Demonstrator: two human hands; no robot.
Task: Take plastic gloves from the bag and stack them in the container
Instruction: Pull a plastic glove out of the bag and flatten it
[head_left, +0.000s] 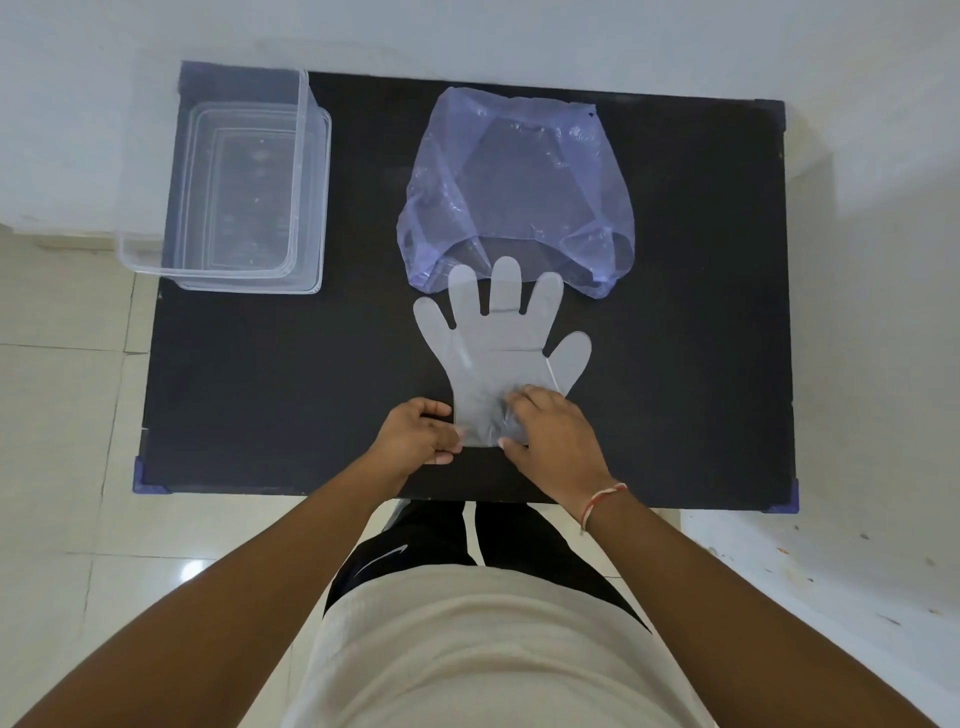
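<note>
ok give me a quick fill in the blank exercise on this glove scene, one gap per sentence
1. The clear container stands at the table's far ____ corner.
2. The plastic glove lies flat with its fingertips overlapping the mouth of the purple ____.
3. The left hand and right hand both touch the glove at its ____ end.
4. The container holds ____ gloves so far.

Missing words: left; bag; cuff; no

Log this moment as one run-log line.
stage: glove flat on table | left hand, right hand: both on cuff | fingertips overlap bag mouth | container: no gloves visible
</note>
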